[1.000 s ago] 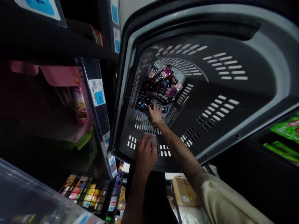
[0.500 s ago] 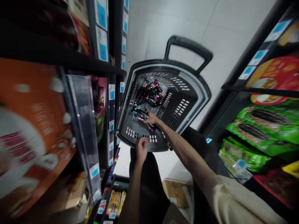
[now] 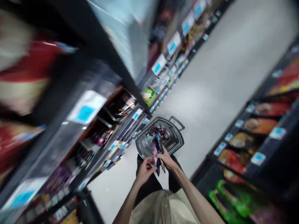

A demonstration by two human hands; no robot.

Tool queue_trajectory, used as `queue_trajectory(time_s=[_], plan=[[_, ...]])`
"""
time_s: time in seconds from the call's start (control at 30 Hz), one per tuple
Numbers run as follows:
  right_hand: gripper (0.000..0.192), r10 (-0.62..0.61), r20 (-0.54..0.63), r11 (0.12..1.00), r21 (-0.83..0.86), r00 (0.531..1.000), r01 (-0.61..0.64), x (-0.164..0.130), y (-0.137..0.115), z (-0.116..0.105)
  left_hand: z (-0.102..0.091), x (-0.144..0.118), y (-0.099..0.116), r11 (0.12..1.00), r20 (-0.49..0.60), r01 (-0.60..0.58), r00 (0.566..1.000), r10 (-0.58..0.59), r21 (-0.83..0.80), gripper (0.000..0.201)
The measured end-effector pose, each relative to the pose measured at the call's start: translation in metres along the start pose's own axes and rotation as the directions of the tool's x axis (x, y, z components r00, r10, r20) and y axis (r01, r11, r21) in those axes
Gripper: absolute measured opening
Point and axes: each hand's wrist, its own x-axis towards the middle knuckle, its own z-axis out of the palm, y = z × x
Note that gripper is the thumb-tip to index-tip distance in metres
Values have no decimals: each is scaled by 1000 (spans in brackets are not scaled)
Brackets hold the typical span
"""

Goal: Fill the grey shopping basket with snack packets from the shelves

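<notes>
Head view showed both of my hands raised together in front of my chest, over a store aisle. My right hand (image 3: 168, 160) had its fingers closed around a small bunch of thin wrapped packets (image 3: 157, 152), purple and dark, which stood upright above the knuckles. My left hand (image 3: 144, 170) sat just beside it, fingertips pinching the lower part of the same bunch, so both hands touched the packets. Motion blur kept me from reading any print on the wrappers.

Just beyond the hands, on the pale floor (image 3: 217, 81), stood a dark grey basket (image 3: 174, 143) with slotted walls and a handle at its far side; more dark and pink packets lay inside at its far end. Shelves (image 3: 121, 112) with blue price tags ran along the left, and shelves (image 3: 252, 130) of green, red and orange bags along the right.
</notes>
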Motion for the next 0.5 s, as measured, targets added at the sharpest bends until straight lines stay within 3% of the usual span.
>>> queue_trajectory(time_s=[0.1, 0.17, 0.27, 0.4, 0.5], plan=[[54, -37, -23, 992, -124, 999, 34, -49, -8, 12, 24, -47, 34, 995, -119, -91, 988, 95, 41, 32], [61, -32, 10, 980, -195, 999, 33, -69, -14, 14, 35, -74, 46, 993, -198, -113, 974, 114, 17, 27], [75, -51, 56, 952, -300, 997, 65, -93, -24, 18, 42, -112, 59, 989, -225, -139, 966, 124, -50, 33], [70, -122, 50, 908, -398, 991, 131, -129, -28, 32, 35, -160, 73, 980, -247, -200, 950, 192, -9, 46], [58, -120, 117, 881, -446, 986, 160, -150, -19, 47, 12, -185, 80, 958, -227, -276, 931, 286, 75, 46]])
